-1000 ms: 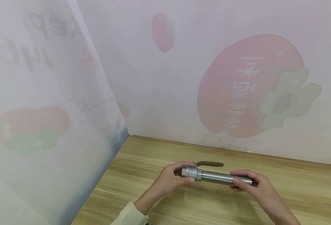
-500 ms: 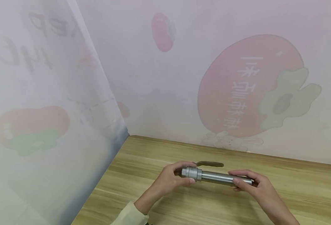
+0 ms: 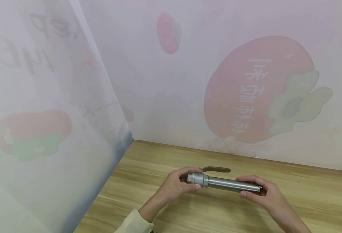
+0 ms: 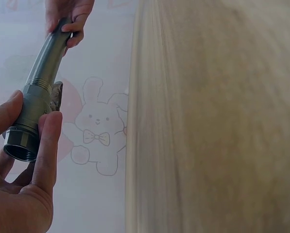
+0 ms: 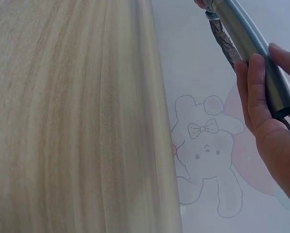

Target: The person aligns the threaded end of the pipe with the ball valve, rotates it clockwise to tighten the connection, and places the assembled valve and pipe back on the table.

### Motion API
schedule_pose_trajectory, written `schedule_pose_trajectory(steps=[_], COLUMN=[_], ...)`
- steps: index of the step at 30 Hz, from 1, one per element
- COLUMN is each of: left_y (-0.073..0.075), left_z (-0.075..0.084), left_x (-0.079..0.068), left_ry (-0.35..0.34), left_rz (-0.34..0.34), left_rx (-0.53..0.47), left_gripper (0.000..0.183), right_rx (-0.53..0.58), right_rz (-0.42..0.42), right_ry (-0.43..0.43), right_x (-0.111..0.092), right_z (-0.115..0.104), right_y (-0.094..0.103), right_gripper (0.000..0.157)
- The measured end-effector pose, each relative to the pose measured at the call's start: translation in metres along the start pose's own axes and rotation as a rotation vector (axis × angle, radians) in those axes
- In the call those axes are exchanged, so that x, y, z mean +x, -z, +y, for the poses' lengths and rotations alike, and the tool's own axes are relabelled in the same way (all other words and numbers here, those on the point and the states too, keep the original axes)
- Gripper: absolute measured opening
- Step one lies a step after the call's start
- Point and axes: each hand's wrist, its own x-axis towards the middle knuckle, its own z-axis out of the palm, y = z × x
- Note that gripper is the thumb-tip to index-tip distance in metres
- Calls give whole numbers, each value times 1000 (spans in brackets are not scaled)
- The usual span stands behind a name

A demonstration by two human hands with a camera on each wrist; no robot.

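Note:
My left hand [image 3: 175,184] grips a metal ball valve [image 3: 198,179] by its body, thumb in front and index finger behind at the base of its lever handle [image 3: 217,169]. A smooth steel pipe [image 3: 232,183] extends to the right out of the valve; some thread shows at the joint in the left wrist view. Around the pipe's far end curl the fingers of my right hand [image 3: 264,192], its thumb at the front lower side. The valve's open threaded end [image 4: 21,151] faces the left wrist camera. The pipe's free end [image 5: 284,110] is seen in the right wrist view.
Both hands are over a wood-grain table [image 3: 147,155]. White curtains printed with red fruit stand behind it [image 3: 171,97] and along its left side [image 3: 43,97]. A cream sleeve [image 3: 136,223] covers my left forearm.
The right thumb has slid down off the pipe's upper face to its lower front side, and the fingers have shifted slightly around the pipe. My left hand and the valve stay nearly still.

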Motion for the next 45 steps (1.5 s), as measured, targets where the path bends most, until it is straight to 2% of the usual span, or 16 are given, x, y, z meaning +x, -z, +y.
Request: schedule_pose_trajectory(steps=[12,23,45], left_y=[1,0,0], left_z=[0,0,0], left_x=[0,-1,0], left_ry=[1,-6,-10], left_rz=[3,1,-5], left_rx=[10,4,-2], left_gripper=[46,46,46], right_rx=[-26,-30,51], right_rz=[8,5,-17], right_ry=[50,-1,-3], right_x=[-1,-2,1], right_z=[2,-1,-1], right_y=[-2,-1,0], right_gripper=[45,42,42])
